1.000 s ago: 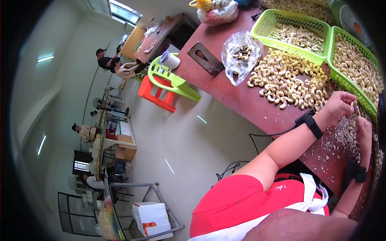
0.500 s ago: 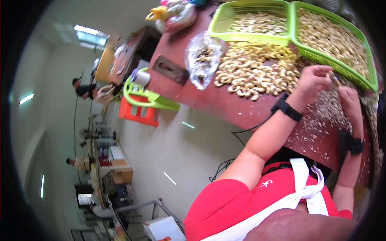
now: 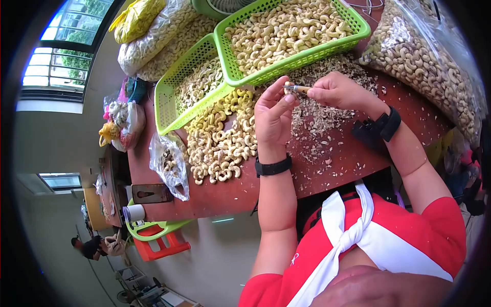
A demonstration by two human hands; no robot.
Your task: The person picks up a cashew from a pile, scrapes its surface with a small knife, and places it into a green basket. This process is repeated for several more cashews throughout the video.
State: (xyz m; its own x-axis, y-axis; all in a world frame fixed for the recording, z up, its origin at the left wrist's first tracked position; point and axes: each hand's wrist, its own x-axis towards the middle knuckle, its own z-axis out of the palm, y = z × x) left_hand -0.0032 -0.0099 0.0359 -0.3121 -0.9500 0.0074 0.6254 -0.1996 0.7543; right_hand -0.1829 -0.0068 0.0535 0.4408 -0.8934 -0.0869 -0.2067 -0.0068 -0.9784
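My left hand (image 3: 273, 115) pinches a small cashew nut (image 3: 289, 91) between thumb and fingers. In my right hand (image 3: 341, 92) is a small knife (image 3: 302, 89) with a light wooden handle, its blade against the nut. Both hands are above a heap of peeled skin bits (image 3: 327, 115) on the red table (image 3: 215, 197). Beyond them is a green basket (image 3: 271, 70) full of cashews, with another green basket (image 3: 166, 115) of nut pieces beside it. A pile of loose cashews (image 3: 220, 148) lies left of my left hand.
A clear bag of cashews (image 3: 424, 71) stands at the right. Filled sacks (image 3: 153, 41) are at the back left. Near the left edge are a plastic bag with dark scraps (image 3: 169, 161), a phone (image 3: 152, 193) and a cup (image 3: 134, 213). A person (image 3: 92, 247) is farther away.
The camera view has swung round to the right, so both baskets and the large bag show more fully. My hands are still together, holding the nut and knife.
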